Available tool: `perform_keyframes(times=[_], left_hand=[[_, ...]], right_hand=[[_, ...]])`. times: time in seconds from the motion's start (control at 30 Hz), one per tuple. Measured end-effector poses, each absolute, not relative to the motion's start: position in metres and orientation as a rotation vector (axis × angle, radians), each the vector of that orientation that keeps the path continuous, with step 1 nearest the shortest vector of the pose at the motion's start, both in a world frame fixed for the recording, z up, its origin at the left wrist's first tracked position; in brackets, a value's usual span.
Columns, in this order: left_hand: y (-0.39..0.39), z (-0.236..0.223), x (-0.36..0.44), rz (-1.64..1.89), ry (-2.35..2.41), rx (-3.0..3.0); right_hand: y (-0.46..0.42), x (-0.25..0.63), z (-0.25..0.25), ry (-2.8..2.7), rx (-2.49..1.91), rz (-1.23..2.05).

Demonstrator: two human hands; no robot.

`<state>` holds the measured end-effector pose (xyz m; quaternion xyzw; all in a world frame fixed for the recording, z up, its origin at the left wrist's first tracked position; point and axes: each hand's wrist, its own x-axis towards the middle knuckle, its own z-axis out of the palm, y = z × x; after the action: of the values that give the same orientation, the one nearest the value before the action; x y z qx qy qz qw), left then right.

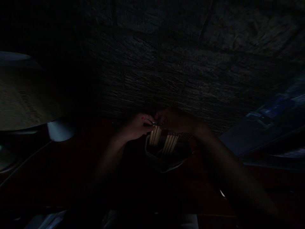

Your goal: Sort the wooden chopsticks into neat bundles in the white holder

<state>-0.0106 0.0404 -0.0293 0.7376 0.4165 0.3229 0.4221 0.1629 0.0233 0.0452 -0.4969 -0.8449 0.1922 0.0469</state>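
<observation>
The picture is very dark. A dark open container [165, 167] holds bundles of pale thin sticks standing upright, some leaning. My left hand [139, 125] and my right hand [170, 119] meet over the container's far side, at the top end of the left bundle of sticks [155, 136]. The fingers of both hands are closed there, around a small shiny bit at the sticks' tips that is too dim to name. Another bundle of sticks [170, 143] leans in the container below my right hand. A small red spot shows on my left hand.
Behind stands a rough stone-block wall [147, 54]. On the left are a large tan rounded object [26, 95] with printing, a pale cup-like thing [60, 130] and a thin cord [26, 162]. A bluish panel [252, 130] stands on the right. The reddish-brown tabletop [78, 178] lies beneath.
</observation>
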Motion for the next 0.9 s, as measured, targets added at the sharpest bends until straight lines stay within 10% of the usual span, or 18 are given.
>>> perform_keyframes(times=[0.9], left_hand=[[0.0419,-0.0329,-0.0104,0.770,0.978,1.880]], right_hand=[[0.0317,0.1671,0.0394,-2.616,-1.433,0.566]])
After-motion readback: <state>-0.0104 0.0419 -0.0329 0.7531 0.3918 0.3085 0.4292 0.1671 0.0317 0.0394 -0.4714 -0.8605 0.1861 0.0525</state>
